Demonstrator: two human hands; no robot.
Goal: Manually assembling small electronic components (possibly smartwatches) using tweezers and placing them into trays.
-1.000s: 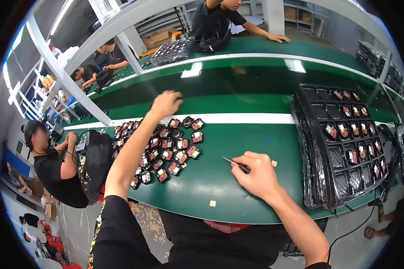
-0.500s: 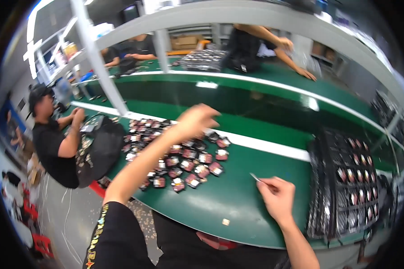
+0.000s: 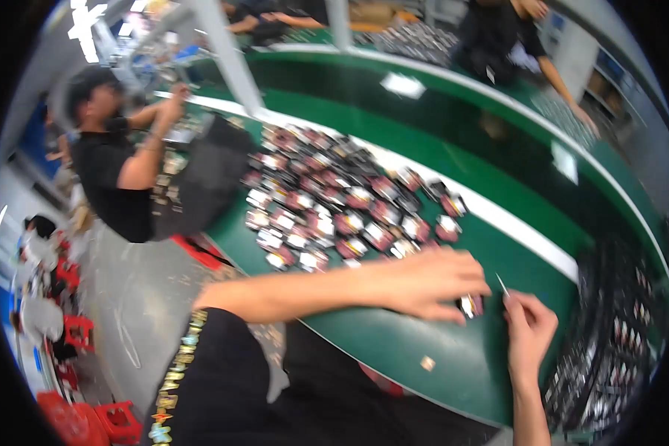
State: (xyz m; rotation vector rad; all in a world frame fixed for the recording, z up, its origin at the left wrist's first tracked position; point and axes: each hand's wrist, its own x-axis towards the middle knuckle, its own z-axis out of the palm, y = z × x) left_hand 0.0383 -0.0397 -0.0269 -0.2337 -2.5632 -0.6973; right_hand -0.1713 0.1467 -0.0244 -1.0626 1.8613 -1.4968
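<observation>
Since the earlier frame the left hand (image 3: 431, 282) has been brought down from the far side of the pile of small red-and-white parts (image 3: 342, 204) to the lower right centre of the frame, where one small part (image 3: 468, 305) is grasped under its fingertips on the green table (image 3: 394, 349). The right hand (image 3: 529, 331) is seen just beside it, lower right, pinched shut on a thin pointed tool (image 3: 502, 285) whose tip is raised near the part. A dark tray (image 3: 617, 349) of parts is seen at the right edge, and a small tan scrap (image 3: 427, 363) lies below the hands.
</observation>
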